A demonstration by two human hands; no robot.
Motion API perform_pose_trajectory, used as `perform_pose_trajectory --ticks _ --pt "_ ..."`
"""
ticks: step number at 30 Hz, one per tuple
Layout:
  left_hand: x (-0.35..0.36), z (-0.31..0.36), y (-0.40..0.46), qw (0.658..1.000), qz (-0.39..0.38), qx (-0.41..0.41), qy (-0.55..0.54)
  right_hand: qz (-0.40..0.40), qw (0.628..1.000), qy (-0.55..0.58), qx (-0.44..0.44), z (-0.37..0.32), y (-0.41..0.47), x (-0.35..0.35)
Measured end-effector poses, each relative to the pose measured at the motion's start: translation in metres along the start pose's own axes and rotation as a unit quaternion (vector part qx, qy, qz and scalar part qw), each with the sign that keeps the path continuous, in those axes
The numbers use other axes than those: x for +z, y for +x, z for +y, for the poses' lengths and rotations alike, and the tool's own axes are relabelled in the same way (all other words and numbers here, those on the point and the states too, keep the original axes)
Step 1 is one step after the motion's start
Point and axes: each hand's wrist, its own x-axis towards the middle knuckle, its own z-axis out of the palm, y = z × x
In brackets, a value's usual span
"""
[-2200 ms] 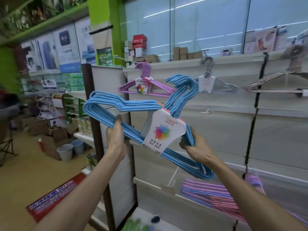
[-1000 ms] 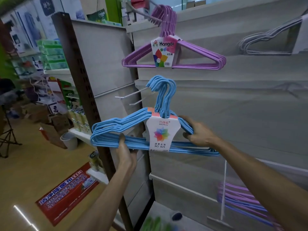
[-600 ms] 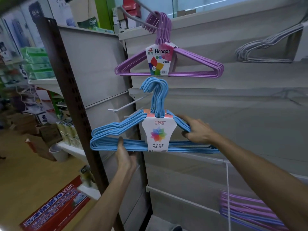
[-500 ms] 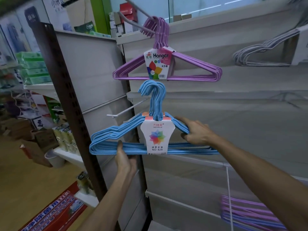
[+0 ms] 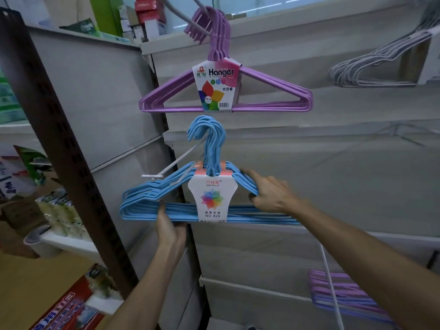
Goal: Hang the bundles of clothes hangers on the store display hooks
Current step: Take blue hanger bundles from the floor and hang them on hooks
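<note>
A bundle of blue hangers [image 5: 147, 201] with a white label hangs upright in front of the grey display wall. My left hand [image 5: 169, 226] grips its bottom bars from below. My right hand [image 5: 269, 194] holds its right shoulder. Its hook tops sit close to a white display hook [image 5: 176, 163] that juts out toward me; I cannot tell whether they are over it. Above, a purple bundle [image 5: 273, 89] with a "Hanger" label hangs on a grey hook [image 5: 190, 17].
A dark slotted upright post [image 5: 59, 144] stands at the left. A pale grey hanger bundle [image 5: 371, 67] hangs at the upper right. Purple and blue hangers [image 5: 342, 296] lie low at the right beside a thin white rod [image 5: 329, 282]. Shelves and boxes fill the left aisle.
I have brought the blue bundle from a tilted hold to upright and moved it in toward the white hook under the purple bundle. Both hands kept their hold.
</note>
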Motion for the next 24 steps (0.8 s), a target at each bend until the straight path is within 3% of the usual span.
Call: perform_pose_trajectory --ticks 10,24 --pt "0.003 -0.001 0.042 0.996 -0.042 -0.072 0.015 0.036 0.997 -0.028 0.059 -0.006 0.006 0.028" --pt "0.014 -0.008 0.071 0.992 -0.075 -0.102 0.002 0.068 0.989 -0.101 0.081 -0.022 0.005 0.025"
